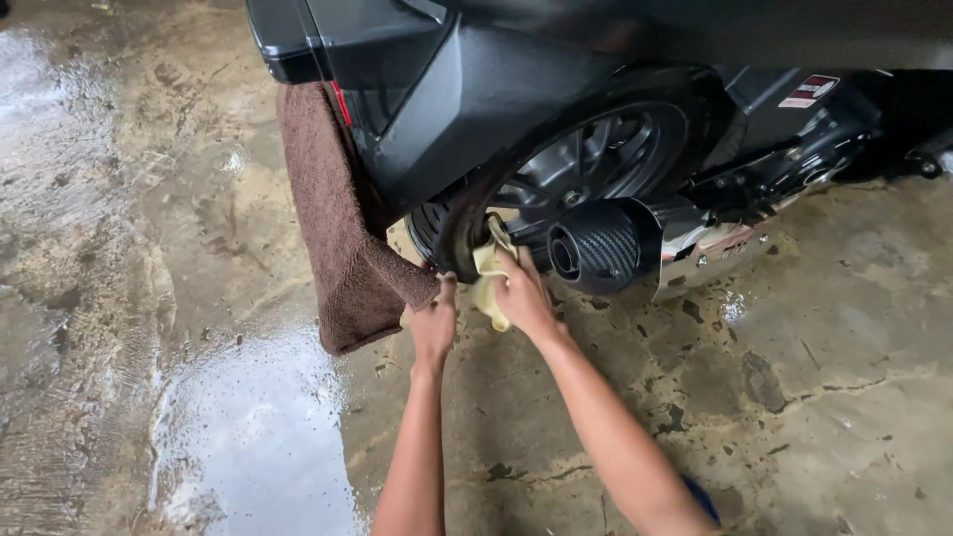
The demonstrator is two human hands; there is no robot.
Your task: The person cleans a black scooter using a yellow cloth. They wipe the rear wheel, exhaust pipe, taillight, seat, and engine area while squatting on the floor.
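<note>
A dark grey motorcycle stands on wet concrete, its rear wheel (586, 164) and black tyre (449, 233) at the centre of the head view. My right hand (521, 293) grips a pale yellow cloth (489, 266) and presses it against the tyre beside the black exhaust muffler (596, 248). My left hand (434, 323) rests just left of it, fingers closed on the lower edge of the rear fender near the tyre. A brown towel (333, 233) hangs from the tail of the bike, right beside my left hand.
The concrete floor is stained and wet, with a shiny puddle (248, 437) at the lower left. A chrome engine part (710, 253) sits behind the muffler. A small blue object (702, 499) shows under my right forearm.
</note>
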